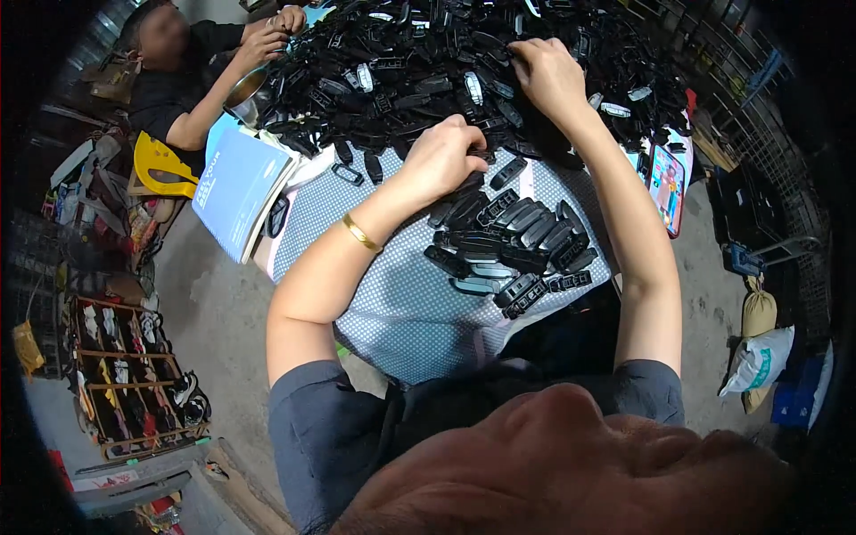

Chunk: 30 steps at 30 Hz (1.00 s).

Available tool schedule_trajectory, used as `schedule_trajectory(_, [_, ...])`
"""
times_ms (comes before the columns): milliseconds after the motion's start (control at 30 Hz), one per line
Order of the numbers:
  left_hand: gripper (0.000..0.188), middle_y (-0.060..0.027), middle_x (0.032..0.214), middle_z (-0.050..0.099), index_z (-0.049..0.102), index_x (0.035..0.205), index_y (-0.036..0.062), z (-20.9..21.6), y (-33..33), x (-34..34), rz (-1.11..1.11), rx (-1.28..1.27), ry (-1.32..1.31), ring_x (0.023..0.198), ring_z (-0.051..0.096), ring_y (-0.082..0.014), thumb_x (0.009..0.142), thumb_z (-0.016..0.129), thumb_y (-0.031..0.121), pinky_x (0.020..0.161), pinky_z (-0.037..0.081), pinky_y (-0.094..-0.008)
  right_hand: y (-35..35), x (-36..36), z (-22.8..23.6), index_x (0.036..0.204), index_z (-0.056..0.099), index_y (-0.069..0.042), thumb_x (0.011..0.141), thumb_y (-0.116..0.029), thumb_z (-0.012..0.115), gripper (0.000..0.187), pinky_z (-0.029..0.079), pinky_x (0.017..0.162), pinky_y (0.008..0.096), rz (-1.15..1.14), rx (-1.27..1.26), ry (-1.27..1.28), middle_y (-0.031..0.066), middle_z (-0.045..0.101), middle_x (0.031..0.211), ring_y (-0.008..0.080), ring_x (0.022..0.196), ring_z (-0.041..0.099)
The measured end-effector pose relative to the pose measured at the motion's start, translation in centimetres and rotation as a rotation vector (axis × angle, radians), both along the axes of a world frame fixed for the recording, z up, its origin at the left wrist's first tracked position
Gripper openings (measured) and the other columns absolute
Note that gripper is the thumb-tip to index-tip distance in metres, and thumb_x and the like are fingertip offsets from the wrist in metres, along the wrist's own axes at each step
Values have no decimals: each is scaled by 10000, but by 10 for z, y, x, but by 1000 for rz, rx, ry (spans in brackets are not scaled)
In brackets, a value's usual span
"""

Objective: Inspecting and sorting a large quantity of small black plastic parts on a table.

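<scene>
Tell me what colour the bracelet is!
The bracelet is gold, best seen in the head view.

Right grip (pixel 550 78) right in at the heap of black casings (pixel 419 85)! Left grip (pixel 446 156) curls at the heap's near edge, a smaller batch (pixel 513 241) just nearer the body on the dotted worktop (pixel 392 259). Blue book (pixel 241 183) left of the left grip, phone (pixel 666 190) right of the right!

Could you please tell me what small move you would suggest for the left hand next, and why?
I would probably have the left hand draw the black piece just to its right toward the small group. That piece lies near the hand, between the big pile and the group. Whether the hand holds something is hard to tell.
</scene>
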<state>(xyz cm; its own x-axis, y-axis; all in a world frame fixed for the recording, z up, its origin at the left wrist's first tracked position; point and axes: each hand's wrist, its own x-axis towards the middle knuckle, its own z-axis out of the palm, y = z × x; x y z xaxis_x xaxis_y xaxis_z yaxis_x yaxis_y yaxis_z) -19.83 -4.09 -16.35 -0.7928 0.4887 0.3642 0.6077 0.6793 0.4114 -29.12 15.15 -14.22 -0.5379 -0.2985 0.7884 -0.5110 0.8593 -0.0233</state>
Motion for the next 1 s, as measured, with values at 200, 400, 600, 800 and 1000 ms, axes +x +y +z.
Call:
schedule_trajectory(200, [195,-121,769,565,600,789,9,-7,0,-2,-13,-15,148,794,552,-293,672,691,136,713,450,-369,-21,-39,12,857,653,-58,693,-148,607,192,489,737,410,-399,294,-286,109,641,862,278,887,577])
schedule_trajectory(400, [254,-44,710,549,552,884,12,-3,-1,-10,30,337,-143,652,514,-127,718,700,134,596,437,-266,-12,-26,15,927,645,-82,734,-182,634,217,489,746,373,-66,58,-142,110,642,878,296,855,601])
schedule_trajectory(600, [412,-4,751,539,524,1135,0,13,-7,-9,-43,859,-655,567,500,-56,754,671,57,524,424,-164,-15,34,19,1082,598,-54,837,-125,586,255,477,682,249,527,-414,-342,67,635,895,139,756,604])
schedule_trajectory(800, [307,-70,841,601,534,1115,-39,16,2,-5,-113,1284,-826,718,608,-119,814,582,-1,656,535,-220,-26,73,1,1130,567,-17,774,-52,645,366,489,800,273,541,-557,-506,119,622,1024,153,904,604])
schedule_trajectory(1000, [308,-63,879,613,555,1098,-45,9,-4,-10,-54,964,-562,712,580,-103,814,607,61,652,482,-208,-24,84,-2,1081,597,-1,766,-62,664,328,491,790,255,537,-622,-595,103,635,1000,138,891,607])
